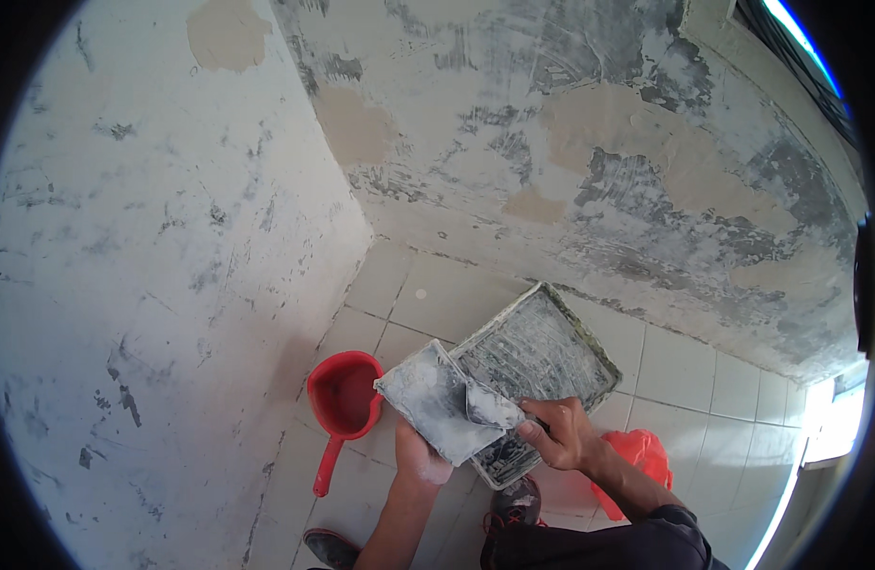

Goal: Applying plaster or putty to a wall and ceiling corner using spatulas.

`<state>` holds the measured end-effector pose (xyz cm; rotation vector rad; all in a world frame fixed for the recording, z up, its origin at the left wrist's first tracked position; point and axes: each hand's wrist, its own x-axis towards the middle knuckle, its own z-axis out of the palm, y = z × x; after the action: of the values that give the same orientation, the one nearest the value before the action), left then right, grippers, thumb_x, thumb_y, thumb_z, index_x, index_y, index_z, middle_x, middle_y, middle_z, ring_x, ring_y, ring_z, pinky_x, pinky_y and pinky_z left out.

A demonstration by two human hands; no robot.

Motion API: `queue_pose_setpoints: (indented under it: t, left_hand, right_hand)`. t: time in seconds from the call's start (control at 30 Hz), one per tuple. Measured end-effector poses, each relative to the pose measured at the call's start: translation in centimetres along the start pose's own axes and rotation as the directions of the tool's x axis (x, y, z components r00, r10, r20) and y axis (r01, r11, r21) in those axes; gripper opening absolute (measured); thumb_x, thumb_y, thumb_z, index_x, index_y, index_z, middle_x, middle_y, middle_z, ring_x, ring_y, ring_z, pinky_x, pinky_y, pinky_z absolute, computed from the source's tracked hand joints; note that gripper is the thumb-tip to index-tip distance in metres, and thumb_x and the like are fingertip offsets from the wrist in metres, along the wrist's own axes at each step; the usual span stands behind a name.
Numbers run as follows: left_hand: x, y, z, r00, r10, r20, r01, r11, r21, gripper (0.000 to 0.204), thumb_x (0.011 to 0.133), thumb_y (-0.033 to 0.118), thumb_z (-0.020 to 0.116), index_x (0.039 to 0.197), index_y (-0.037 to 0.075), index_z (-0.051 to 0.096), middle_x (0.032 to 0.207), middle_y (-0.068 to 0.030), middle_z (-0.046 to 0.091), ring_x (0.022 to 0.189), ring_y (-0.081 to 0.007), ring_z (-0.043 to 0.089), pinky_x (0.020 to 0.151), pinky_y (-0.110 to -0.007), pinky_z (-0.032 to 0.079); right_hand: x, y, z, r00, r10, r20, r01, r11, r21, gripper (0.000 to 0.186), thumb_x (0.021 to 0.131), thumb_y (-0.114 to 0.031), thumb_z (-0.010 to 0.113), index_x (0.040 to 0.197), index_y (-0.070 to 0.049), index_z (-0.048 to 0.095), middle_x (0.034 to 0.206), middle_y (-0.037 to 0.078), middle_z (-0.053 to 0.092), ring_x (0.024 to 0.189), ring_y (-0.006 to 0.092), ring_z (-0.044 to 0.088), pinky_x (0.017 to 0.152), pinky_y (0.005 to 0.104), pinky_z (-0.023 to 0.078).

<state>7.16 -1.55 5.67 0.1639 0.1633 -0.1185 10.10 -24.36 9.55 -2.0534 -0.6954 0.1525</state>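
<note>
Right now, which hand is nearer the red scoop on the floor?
Left. The left hand holds a plaster board just right of the red scoop; the right hand works a small trowel farther right.

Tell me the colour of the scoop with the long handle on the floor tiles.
The scoop is red, handle included; the head view, the only one, shows it clearly.

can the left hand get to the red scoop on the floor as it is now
Probably not right away: the left hand is gripping a plaster-coated board. The red scoop sits on the tiled floor just left of it, nothing between them.
</note>
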Motion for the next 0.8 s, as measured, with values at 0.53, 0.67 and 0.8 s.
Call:
queue_pose_setpoints:
  t: [0.53,0.67,0.8]
  left_hand:
    - [0.0,0.1,-1.6,0.903,0.382,-0.198,-0.3,0.889,0.347,0.045,0.104,0.025,0.049,0.145,0.009,0.041,0.141,-0.0097,0.053,0.127,-0.0274,0.055,0.107,-0.046,0.047]
    - [-0.1,-1.6,-0.6,0.837,0.49,-0.245,-0.324,0.803,0.5,0.051,0.104,0.041,0.045,0.143,0.007,0.044,0.138,-0.0107,0.054,0.126,-0.0277,0.055,0.107,-0.045,0.045]
    - [-0.9,-1.8,-2.1,0.886,0.405,-0.226,-0.275,0.851,0.447,0.047,0.103,0.026,0.048,0.146,0.007,0.039,0.143,-0.0118,0.051,0.13,-0.0286,0.053,0.109,-0.046,0.045]
  right_hand:
    - [0.0,-3.0,0.1,0.978,-0.024,-0.206,-0.042,0.95,-0.309,0.025,0.086,-0.021,0.073,0.101,-0.001,0.068,0.078,0.015,0.071,0.057,0.0304,0.068,0.047,0.0383,0.051]
    - [1.5,-3.5,0.1,0.976,-0.034,-0.214,-0.027,0.961,-0.276,0.026,0.086,-0.021,0.074,0.1,0.0,0.068,0.078,0.016,0.071,0.057,0.0323,0.067,0.047,0.0387,0.051]
    - [3.6,-3.2,0.0,0.96,-0.032,-0.277,-0.013,0.987,-0.159,0.03,0.086,-0.023,0.075,0.104,0.0,0.066,0.074,0.016,0.068,0.058,0.0315,0.066,0.052,0.0378,0.05]
